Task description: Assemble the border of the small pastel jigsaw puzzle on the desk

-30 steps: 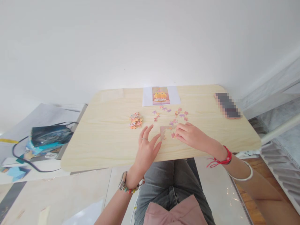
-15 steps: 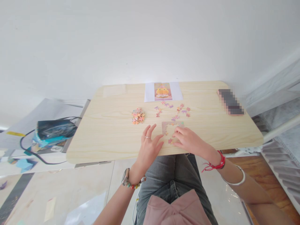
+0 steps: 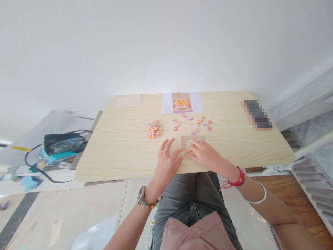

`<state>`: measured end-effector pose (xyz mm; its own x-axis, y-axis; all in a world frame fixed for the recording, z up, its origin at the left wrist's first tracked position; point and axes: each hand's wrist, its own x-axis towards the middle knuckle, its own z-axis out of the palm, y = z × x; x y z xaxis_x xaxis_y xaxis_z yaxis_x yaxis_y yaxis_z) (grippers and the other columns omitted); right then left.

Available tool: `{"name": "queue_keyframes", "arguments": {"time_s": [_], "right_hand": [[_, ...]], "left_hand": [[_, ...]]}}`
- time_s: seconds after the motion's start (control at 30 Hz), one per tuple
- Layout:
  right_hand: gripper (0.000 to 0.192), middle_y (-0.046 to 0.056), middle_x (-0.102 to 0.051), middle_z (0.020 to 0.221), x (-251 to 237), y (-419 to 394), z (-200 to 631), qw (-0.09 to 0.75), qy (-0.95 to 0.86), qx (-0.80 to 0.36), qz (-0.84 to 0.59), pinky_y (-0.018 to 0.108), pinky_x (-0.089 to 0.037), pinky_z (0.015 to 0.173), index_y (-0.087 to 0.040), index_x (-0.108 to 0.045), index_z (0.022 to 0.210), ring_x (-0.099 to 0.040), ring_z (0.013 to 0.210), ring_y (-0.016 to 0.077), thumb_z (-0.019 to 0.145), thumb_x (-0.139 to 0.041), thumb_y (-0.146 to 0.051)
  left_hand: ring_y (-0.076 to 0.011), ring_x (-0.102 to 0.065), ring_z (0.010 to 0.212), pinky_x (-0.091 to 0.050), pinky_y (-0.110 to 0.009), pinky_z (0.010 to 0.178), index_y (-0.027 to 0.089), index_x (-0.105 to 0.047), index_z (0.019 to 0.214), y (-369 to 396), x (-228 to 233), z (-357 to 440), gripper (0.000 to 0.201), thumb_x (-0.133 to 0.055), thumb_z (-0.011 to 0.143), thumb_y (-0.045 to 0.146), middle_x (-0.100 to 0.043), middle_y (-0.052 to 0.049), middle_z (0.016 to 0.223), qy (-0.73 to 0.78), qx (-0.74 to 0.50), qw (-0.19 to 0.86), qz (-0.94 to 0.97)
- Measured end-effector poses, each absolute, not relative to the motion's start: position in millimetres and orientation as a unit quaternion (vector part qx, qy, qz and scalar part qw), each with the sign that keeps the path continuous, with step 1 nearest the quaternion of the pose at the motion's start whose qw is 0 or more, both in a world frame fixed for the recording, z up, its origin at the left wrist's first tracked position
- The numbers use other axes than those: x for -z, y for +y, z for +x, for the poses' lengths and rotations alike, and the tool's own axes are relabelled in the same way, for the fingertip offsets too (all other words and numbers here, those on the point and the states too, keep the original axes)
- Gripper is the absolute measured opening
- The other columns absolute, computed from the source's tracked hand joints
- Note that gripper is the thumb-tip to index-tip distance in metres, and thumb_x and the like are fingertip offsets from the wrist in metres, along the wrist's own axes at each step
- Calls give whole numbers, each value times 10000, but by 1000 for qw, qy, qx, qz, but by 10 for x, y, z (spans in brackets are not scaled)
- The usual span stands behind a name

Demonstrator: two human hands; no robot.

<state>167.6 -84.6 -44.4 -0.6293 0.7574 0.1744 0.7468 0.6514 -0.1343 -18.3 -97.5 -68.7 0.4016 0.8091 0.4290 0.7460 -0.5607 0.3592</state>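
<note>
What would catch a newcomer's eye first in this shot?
Both hands meet at the table's near edge: the right hand fingers a partly built jigsaw, and the left hand lies flat just left of it. Beyond them lie scattered loose pieces, a small heap of pieces and a reference picture.

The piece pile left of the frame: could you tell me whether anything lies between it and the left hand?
Nothing visible does. Only bare table lies between the left hand and the pile; the loose pieces lie off to the right.
</note>
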Motion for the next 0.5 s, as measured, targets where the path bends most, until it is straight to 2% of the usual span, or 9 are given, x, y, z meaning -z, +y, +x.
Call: {"name": "queue_keyframes", "arguments": {"time_s": [0.27,0.5], "right_hand": [[139,79,-552,827,465,-782,1583,63,-903,-8,-426,322,-396,688,-113,-595,797,-529,784,190,853,-502,-200],[145,79,-552,824,479,-787,1573,64,-900,-5,-431,318,-392,680,-118,-589,795,-528,775,184,863,-481,-188]], "left_hand": [[-318,-270,1263,-397,-506,974,189,-609,956,-965,695,-189,169,-548,799,169,-331,-124,1309,464,-282,39,839],[-312,-268,1263,-401,-504,973,234,-630,963,-945,682,-177,201,-540,801,159,-328,-89,1314,463,-284,49,838]]}}
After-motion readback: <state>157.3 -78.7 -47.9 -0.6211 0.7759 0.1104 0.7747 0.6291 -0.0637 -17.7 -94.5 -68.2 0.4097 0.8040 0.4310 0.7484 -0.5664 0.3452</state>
